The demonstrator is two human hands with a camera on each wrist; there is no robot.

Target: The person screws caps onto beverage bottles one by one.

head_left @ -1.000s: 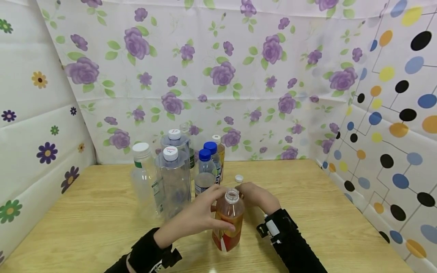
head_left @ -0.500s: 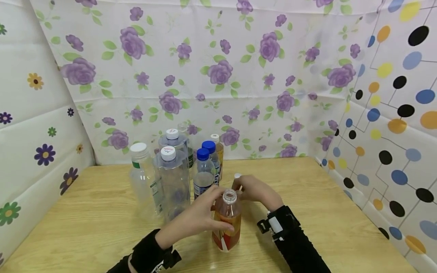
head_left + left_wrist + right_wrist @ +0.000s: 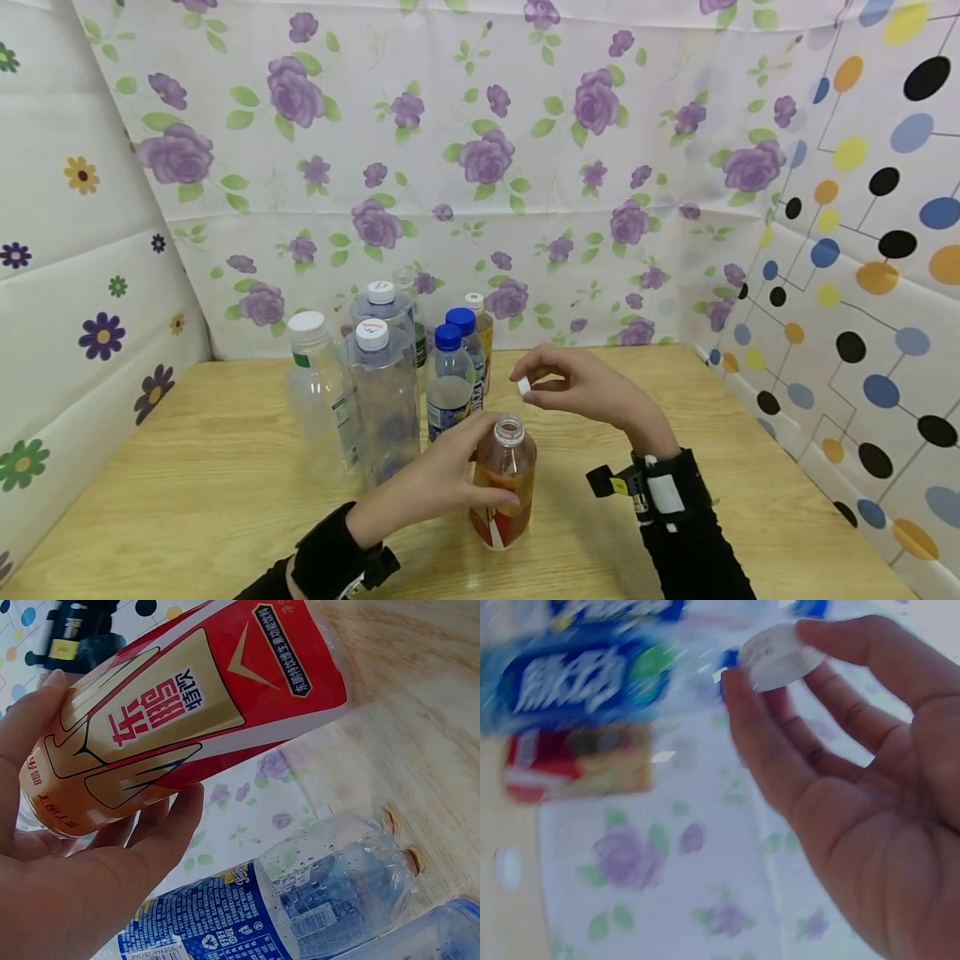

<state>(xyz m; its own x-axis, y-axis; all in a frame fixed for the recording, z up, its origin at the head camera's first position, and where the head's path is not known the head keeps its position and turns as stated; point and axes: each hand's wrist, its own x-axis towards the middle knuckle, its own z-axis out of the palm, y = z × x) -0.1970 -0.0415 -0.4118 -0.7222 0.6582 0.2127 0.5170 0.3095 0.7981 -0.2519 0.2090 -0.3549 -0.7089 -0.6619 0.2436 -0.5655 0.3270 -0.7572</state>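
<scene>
My left hand (image 3: 427, 482) grips a bottle (image 3: 504, 521) with a red and gold label. The bottle stands upright on the table, its mouth uncovered. In the left wrist view, thumb and fingers wrap the gold part of its label. Above the tabletop, behind and to the right of that bottle, my right hand (image 3: 603, 390) pinches a white bottle cap (image 3: 523, 386) between thumb and forefinger. The right wrist view shows the cap (image 3: 776, 660) tilted at the fingertips, apart from any bottle.
Left of the hands stand several bottles: a clear one with a white cap (image 3: 307, 323), two large clear ones with white caps (image 3: 372, 335), two with blue caps (image 3: 448, 337). Behind them are an amber bottle (image 3: 486, 337) and an uncapped clear one. A patterned cloth (image 3: 600, 167) hangs behind the table.
My right hand has picked the white cap up from the table and lifted it, shifting slightly right. The left hand keeps its grip on the bottle, nearly still.
</scene>
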